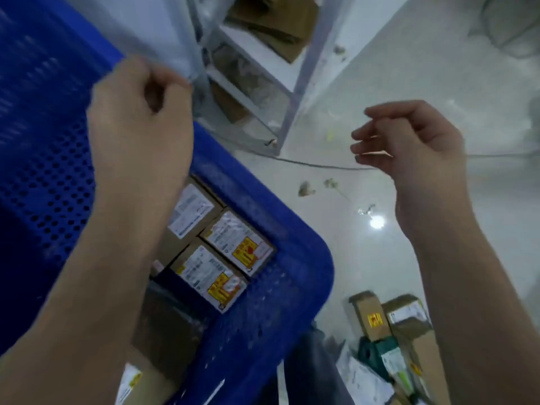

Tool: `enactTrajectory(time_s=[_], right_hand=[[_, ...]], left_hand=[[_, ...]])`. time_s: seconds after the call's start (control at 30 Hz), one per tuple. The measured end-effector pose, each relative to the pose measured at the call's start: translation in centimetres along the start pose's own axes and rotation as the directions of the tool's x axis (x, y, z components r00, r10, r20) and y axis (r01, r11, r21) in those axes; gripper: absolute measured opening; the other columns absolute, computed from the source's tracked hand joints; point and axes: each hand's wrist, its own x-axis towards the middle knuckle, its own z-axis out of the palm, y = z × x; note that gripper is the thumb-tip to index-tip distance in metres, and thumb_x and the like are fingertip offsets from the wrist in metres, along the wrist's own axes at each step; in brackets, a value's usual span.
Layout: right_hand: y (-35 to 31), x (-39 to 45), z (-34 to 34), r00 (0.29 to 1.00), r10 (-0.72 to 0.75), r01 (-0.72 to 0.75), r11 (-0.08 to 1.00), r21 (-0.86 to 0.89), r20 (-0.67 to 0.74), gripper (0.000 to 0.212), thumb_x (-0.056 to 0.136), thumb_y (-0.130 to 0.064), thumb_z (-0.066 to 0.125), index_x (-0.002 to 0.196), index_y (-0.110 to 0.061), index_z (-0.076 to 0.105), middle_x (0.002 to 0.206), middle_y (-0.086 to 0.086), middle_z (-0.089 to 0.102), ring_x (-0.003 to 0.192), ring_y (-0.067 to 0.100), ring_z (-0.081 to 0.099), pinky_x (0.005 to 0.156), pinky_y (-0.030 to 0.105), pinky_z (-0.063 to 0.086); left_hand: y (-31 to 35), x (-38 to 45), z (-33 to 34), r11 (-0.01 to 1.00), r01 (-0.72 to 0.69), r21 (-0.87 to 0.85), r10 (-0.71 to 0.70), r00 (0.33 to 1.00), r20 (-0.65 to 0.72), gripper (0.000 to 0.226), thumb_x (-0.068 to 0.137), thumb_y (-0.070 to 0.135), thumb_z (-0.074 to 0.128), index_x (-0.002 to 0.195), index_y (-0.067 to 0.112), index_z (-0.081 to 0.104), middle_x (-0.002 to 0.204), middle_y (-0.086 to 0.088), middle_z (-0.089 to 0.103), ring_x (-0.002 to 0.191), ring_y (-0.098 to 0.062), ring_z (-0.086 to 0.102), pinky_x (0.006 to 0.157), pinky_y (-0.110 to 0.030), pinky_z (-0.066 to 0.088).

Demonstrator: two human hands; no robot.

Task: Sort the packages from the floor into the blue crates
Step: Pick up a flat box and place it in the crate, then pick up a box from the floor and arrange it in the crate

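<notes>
Both hands hang in the air holding nothing: the left hand (137, 118) hovers over the blue crate (277, 287) with its fingers loosely curled in, and the right hand (409, 147) floats well apart at three o'clock, over the floor (365, 252), fingers bent and slack. Inside the crate, near the corner, lie small cardboard boxes (222, 252) packed side by side, each with a white printed label and some with a yellow sticker. More packages (388, 340) wait on the floor at five o'clock, a jumble of brown cartons, something green and a pale mailer bag. The cartons look light and stiff with sharp edges, so I'd guess a grip across two opposite faces would hold; the taped, glossy labels may be slick. The bag looks soft and would likely sag. The crate is hard plastic, its walls perforated with round holes, its corner rounded. The floor is pale, shiny and speckled, with a thin cable (321, 165) crossing it and a grey metal shelf frame (295, 92) at twelve o'clock.
</notes>
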Motion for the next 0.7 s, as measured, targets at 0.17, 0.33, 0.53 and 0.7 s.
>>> enactTrajectory(time_s=[0.17,0.33,0.53,0.7], right_hand=[[12.6,-0.9,-10.6,0.924,0.338,-0.370,0.907,-0.200,-0.177,0.022,0.088,0.003,0.043,0.088,-0.008,0.061,0.069,0.003,0.062,0.055,0.007,0.059,0.056,0.019,0.048],[24.6,-10.3,-20.7,0.497,0.848,-0.855,0.515,0.066,-0.186,0.010,0.095,-0.008,0.047,0.100,-0.002,0.054,0.075,0.013,0.060,0.060,0.018,0.055,0.060,0.027,0.045],[32.2,-23.6,-29.5,0.198,0.959,-0.935,0.246,0.255,-0.202,0.006,0.094,-0.007,0.047,0.092,-0.003,0.052,0.065,0.011,0.055,0.056,0.019,0.052,0.054,0.025,0.040],[36.1,-27.7,-33.6,0.192,0.963,-0.903,0.248,0.351,-0.187,0.008,0.092,-0.007,0.046,0.093,-0.003,0.052,0.070,0.012,0.058,0.059,0.020,0.053,0.055,0.024,0.041]], left_hand=[[5.9,-3.1,11.4,0.998,0.039,0.042,-0.055,0.867,0.495,0.038,0.086,0.021,0.045,0.050,0.025,0.035,0.030,0.016,0.041,0.034,0.002,0.040,0.056,-0.019,0.032],[9.4,-14.6,18.5,0.959,-0.280,0.039,0.127,0.549,0.826,0.014,0.077,0.040,0.049,0.080,0.029,0.057,0.069,0.010,0.062,0.069,-0.005,0.060,0.065,-0.030,0.048],[4.8,-26.6,29.0,0.789,-0.508,0.346,-0.364,0.068,0.929,0.023,0.094,0.030,0.043,0.105,0.014,0.055,0.105,-0.006,0.061,0.095,-0.023,0.058,0.086,-0.034,0.048],[1.4,-32.9,34.5,0.704,-0.576,0.415,-0.514,-0.010,0.858,0.020,0.095,0.025,0.043,0.099,0.009,0.053,0.106,-0.013,0.060,0.102,-0.030,0.059,0.090,-0.035,0.045]])
